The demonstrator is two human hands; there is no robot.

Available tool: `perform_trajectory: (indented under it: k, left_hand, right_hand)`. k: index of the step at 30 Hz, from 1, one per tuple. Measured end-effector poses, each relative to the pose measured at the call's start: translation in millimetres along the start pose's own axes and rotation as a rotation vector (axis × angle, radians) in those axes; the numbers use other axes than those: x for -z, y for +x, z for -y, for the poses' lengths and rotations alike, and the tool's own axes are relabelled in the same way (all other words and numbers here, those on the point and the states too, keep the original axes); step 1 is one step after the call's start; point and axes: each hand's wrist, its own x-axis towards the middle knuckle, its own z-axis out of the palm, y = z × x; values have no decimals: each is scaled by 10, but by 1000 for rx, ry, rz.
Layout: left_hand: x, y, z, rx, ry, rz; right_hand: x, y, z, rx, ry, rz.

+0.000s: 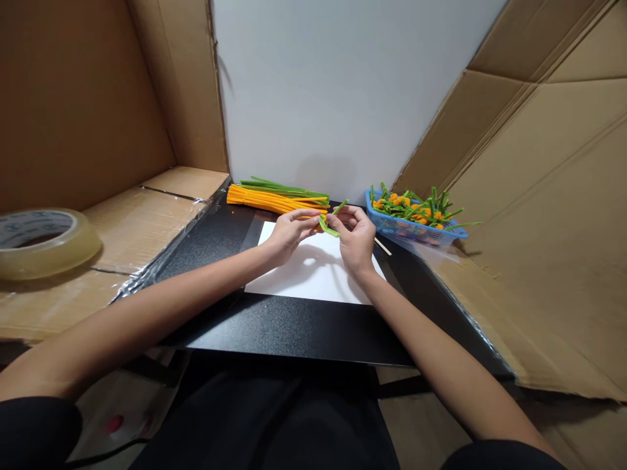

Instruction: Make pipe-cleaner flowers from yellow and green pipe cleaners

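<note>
Stem [331,230], green, fuzzy and bent, held up between two bare hands, just above the far part of a white sheet [304,277] on a black tabletop [294,326]. Left hand [292,235] pinching near the stem's left side, thumb against fingertips. Right hand [358,236] curled inward from the other side, thumb pressed toward the forefinger with the stem caught between, and a green end [340,206] poking up past the fingers.

Close to the left fingertips, a speck of orange [323,222] — perhaps joined to the stem, perhaps part of the orange bundle [264,200] behind; too small to tell.

For neat shaping, judging by this grip: keep both pinches close to the bend, let the left hand anchor and the right thumb do the turning — small, firm presses rather than one hard pull, to avoid a kink in the wrong spot or crushed fuzz.

Beyond the hands, beside the orange bundle, a green bundle [289,190] of similar stems. To the right, a blue basket [406,226] heaped with small green-and-orange pieces [431,210], and near the right hand a thin pale stick [383,247]. Far left, on cardboard [147,219], a large roll of clear tape [81,248].
</note>
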Motion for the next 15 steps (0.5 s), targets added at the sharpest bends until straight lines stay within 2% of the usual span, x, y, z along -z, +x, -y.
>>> perform_trajectory:
  k: [10,15]
  left_hand:
    - [41,28,17,-57,118,78]
    - [64,49,40,-58,176,109]
  right_hand:
    - [68,-11,78,367,-437,112]
    - [86,3,67,422,-520,146]
